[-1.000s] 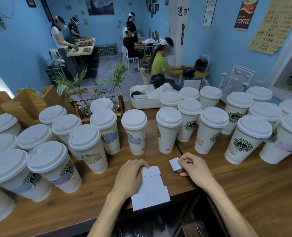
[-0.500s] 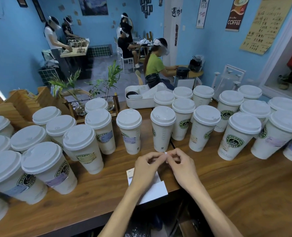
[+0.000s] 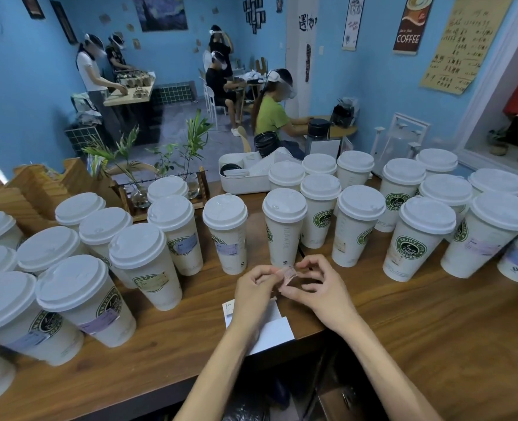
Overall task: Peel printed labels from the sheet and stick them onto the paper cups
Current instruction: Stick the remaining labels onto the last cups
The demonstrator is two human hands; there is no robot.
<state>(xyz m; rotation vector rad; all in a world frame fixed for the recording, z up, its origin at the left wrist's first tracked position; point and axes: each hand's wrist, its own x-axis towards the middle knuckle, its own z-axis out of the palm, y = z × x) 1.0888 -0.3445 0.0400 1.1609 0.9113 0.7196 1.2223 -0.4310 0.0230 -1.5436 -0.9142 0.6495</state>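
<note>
1. Along the left end of the wooden counter [image 3: 434, 329] stand lidded paper cups [image 3: 84, 302]; their green round logos read partly "ENJOY", and small lilac or yellowish labels on them are too blurred to read.
2. Near the counter's front edge lies the white label sheet [image 3: 274, 329], partly hidden under the left wrist; faint print shows at its left corner, illegible.
3. Just above the sheet, the left hand [image 3: 253, 294] and right hand [image 3: 321, 291] meet, each pinching one small pale label [image 3: 288, 275] between thumb and fingertips; it is held off the counter, touching no cup, its print unreadable.
4. Directly behind the hands stands a cup [image 3: 283, 235] with no label visible on the side facing the camera.
5. Right of it, cups [image 3: 415, 241] show "ENJOY LIFE COFFEE" logos; the far-right cups are cut off by the frame.
6. High on the right wall, a brown poster [image 3: 409, 22] reads "COFFEE"; the handwritten menu [image 3: 464, 44] beside it is illegible.
</note>
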